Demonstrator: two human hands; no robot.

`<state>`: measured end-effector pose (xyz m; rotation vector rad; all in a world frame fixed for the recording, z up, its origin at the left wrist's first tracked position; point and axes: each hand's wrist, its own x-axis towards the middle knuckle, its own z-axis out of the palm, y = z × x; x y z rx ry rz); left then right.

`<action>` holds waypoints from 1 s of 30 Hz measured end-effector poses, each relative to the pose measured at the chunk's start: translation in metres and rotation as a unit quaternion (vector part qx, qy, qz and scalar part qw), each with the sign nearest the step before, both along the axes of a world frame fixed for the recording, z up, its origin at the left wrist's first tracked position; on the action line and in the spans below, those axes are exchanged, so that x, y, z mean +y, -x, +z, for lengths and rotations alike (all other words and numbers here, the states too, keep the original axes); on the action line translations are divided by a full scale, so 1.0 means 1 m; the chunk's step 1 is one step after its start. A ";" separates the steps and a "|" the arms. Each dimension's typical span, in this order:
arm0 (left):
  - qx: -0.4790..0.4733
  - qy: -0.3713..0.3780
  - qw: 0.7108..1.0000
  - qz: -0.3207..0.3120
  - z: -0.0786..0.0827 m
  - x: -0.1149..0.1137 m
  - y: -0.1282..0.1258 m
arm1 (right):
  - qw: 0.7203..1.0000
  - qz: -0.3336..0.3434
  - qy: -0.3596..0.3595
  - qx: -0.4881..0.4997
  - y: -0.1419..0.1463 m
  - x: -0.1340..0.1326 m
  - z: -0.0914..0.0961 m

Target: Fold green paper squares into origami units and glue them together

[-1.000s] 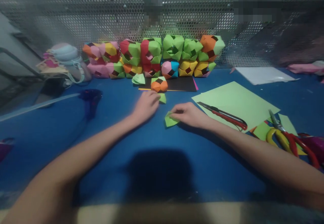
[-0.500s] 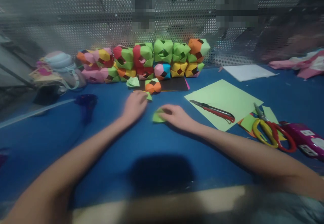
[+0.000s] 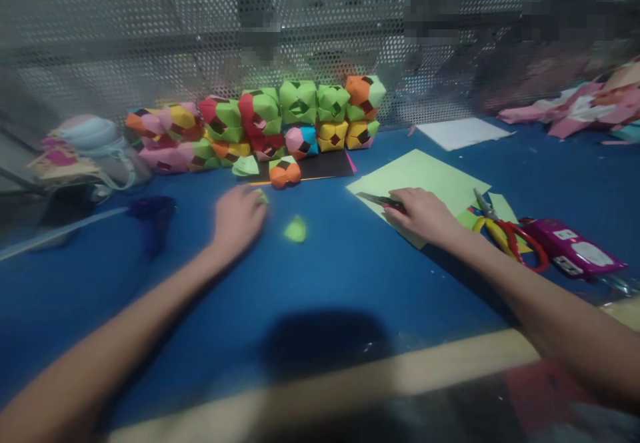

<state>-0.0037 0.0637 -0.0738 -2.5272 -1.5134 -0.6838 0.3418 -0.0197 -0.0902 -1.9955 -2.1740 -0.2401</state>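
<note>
My right hand (image 3: pixel 423 213) is closed around the handle of a utility knife (image 3: pixel 377 199), its blade pointing left over a light green paper sheet (image 3: pixel 425 171). At the left, my left hand (image 3: pixel 241 219) rests on the table with curled fingers. A small folded green paper (image 3: pixel 262 196) peeks out at its fingertips, mostly hidden. Between the hands another folded green paper piece (image 3: pixel 296 229) appears by itself, blurred. Just beyond my left hand sits an orange and green paper ball (image 3: pixel 285 172).
Stacked colourful paper balls (image 3: pixel 300 103) line the back by a perforated metal screen (image 3: pixel 320 36). Scissors (image 3: pixel 510 233) and a purple device (image 3: pixel 570 248) lie at the right. A dark blue glue gun (image 3: pixel 153 219) and a bottle (image 3: pixel 90 136) stand left. White paper (image 3: pixel 463 133) lies behind.
My right hand has let go of the green paper piece, moved right and taken hold of the utility knife. My left hand still keeps its small paper. The view has turned slightly right.
</note>
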 end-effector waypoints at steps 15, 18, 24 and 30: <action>-0.118 0.105 0.977 -0.144 -0.025 -0.021 -0.037 | 0.996 0.067 -0.012 0.064 -0.013 0.002 -0.013; -0.065 0.070 0.990 -0.101 -0.019 -0.008 -0.028 | 0.994 0.073 -0.017 0.076 -0.013 0.002 -0.013; 0.032 -0.020 0.999 0.011 -0.008 0.004 -0.012 | 0.991 0.062 -0.036 0.109 -0.013 0.001 -0.008; 0.028 0.021 0.999 -0.014 -0.012 0.007 -0.007 | 0.986 0.068 -0.055 0.143 -0.012 -0.001 -0.004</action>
